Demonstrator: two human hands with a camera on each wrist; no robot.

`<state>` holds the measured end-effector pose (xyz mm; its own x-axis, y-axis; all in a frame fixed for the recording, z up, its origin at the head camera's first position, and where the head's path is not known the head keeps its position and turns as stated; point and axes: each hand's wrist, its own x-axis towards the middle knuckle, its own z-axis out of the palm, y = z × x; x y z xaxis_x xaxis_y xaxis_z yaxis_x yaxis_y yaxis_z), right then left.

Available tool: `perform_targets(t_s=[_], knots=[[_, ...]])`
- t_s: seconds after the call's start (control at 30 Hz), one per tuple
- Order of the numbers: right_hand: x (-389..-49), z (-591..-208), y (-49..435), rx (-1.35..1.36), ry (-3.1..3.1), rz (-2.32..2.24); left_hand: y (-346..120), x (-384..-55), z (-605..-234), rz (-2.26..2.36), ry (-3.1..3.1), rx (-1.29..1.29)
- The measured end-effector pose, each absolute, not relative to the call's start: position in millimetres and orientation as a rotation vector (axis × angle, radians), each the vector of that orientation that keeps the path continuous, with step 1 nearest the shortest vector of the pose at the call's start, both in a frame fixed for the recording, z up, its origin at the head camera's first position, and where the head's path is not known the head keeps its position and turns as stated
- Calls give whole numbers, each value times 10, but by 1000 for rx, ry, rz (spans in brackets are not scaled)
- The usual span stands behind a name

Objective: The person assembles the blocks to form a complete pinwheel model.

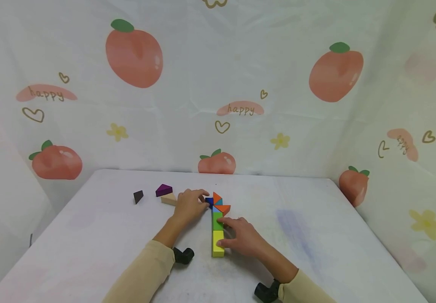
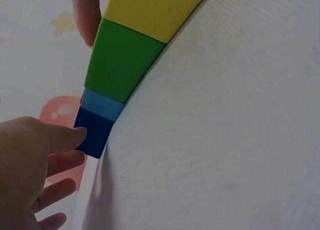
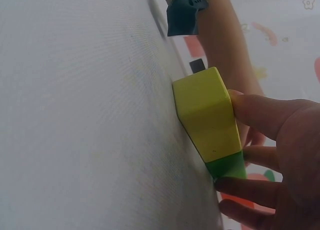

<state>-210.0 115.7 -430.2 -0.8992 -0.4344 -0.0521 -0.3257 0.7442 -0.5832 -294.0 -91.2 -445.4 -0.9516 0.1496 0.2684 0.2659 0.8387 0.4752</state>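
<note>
In the head view a row of blocks runs away from the person: a yellow block (image 1: 218, 248), a green block (image 1: 216, 225) and a small light blue block (image 1: 215, 209). Around its far end sit a dark blue block (image 1: 211, 201), a teal triangle (image 1: 219, 202) and two orange triangles (image 1: 217, 197). My left hand (image 1: 190, 206) pinches the dark blue block, its thumb visible on that block in the left wrist view; the index finger's contact is hidden there. With relaxed fingers, my right hand (image 1: 245, 237) rests its thumb on the yellow block and its index finger on the green one.
Left of the row lie a purple triangular block (image 1: 163, 190), a natural wood block (image 1: 169, 199) partly behind the left hand, and a dark brown triangle (image 1: 138, 196). The white table (image 1: 316, 252) meets a printed curtain (image 1: 187, 126) at its back edge.
</note>
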Motion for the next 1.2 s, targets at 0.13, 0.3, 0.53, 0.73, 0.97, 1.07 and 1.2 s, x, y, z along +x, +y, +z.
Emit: perform_targets(t_s=[0.13,0.3,0.53,0.73,0.97,1.07,1.2], knots=[[-2100,-4297,1160,-592,2765,-860,-937,-2938,-4429,-764,-2811,-314],[-2102,-4287,1166,-577,2763,-858,-967,-2930,-4402,-745,-2824,-306],[-2114,-4307,1175,-561,2759,-868,-1035,-2913,-4335,-723,-2800,-309],[-2115,-4311,1183,-590,2756,-876,-1132,-2904,-4306,-724,-2780,-315],[-2112,-4314,1165,-565,2752,-864,-1248,-2906,-4285,-667,-2796,-325],[-2110,-4315,1165,-584,2751,-870,-1285,-2896,-4249,-649,-2791,-342],[-2111,-4308,1167,-593,2747,-877,-1332,-2872,-4212,-643,-2780,-393]])
